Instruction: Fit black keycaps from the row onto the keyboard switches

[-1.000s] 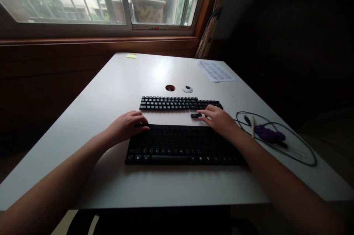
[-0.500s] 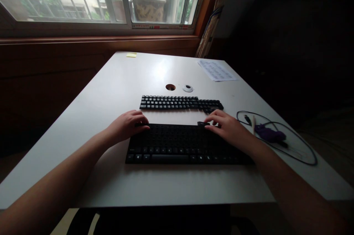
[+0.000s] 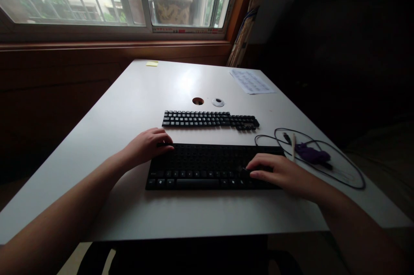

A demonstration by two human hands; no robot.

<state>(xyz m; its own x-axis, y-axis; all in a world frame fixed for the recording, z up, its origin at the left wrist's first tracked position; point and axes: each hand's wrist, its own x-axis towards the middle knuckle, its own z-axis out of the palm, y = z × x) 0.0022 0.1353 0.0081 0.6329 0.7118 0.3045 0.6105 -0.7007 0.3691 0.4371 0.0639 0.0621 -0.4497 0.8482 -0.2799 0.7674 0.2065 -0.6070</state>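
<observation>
A black keyboard point(image 3: 197, 158) lies flat near the front of the table. Its two front rows carry keycaps, while its upper part looks bare of them. At the far left corner my left hand point(image 3: 149, 144) grips the keyboard's edge between thumb and fingers. My right hand point(image 3: 278, 173) is over the right part of the keyboard and pinches a dark keycap point(image 3: 244, 172) just right of the front rows' letters. Whether that keycap touches the keyboard is unclear. Behind the keyboard, loose black keycaps point(image 3: 196, 118) are set out in rows on the table.
A black cable point(image 3: 347, 150) loops on the right, around a purple cloth-like item point(image 3: 312, 154) and a pale stick point(image 3: 293, 145). Farther back are a round hole point(image 3: 198, 101), a white ring point(image 3: 218, 102), printed paper point(image 3: 254, 81) and a yellow note point(image 3: 152, 63) on the white table point(image 3: 116, 93).
My right hand has moved from the keyboard's far edge toward its front rows, bringing the keycap with it. My left hand has stayed at the left corner.
</observation>
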